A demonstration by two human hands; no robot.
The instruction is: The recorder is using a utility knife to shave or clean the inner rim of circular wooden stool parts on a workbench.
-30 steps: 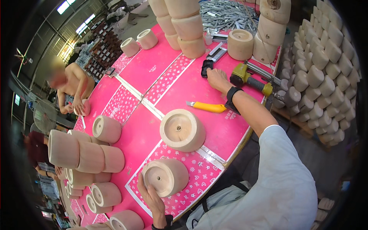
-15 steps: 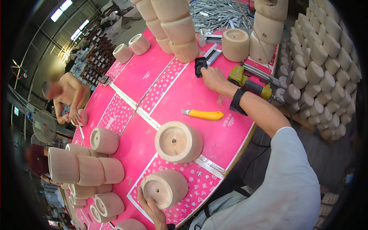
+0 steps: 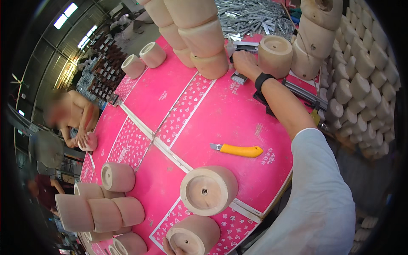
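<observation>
My left hand (image 3: 173, 250), mostly cut off by the lower edge, has its fingers on the rim of a round wooden block (image 3: 196, 236) with a recessed face and a small central hole. Just beyond stands a similar wooden block (image 3: 209, 190). My right hand (image 3: 246, 63) reaches to the far side of the table, fingers curled down beside a short metal strip (image 3: 239, 77) and a small translucent bottle (image 3: 230, 47). Whatever those fingers hold is hidden. A nail gun (image 3: 304, 95) lies partly behind my right forearm. A yellow utility knife (image 3: 241, 150) rests on the table, blade out.
Tall stacks of wooden blocks (image 3: 202, 38) stand at the far side, with more blocks (image 3: 106, 214) piled at left. Loose metal strips (image 3: 255, 19) heap up behind. Many blocks (image 3: 365, 85) are stacked off the table at right. A person (image 3: 80, 112) works at the far left.
My right hand has moved farther away, toward the bottle and metal strips. The black object formerly at its fingers is no longer there. The view has shifted; my left hand stays at the wooden block.
</observation>
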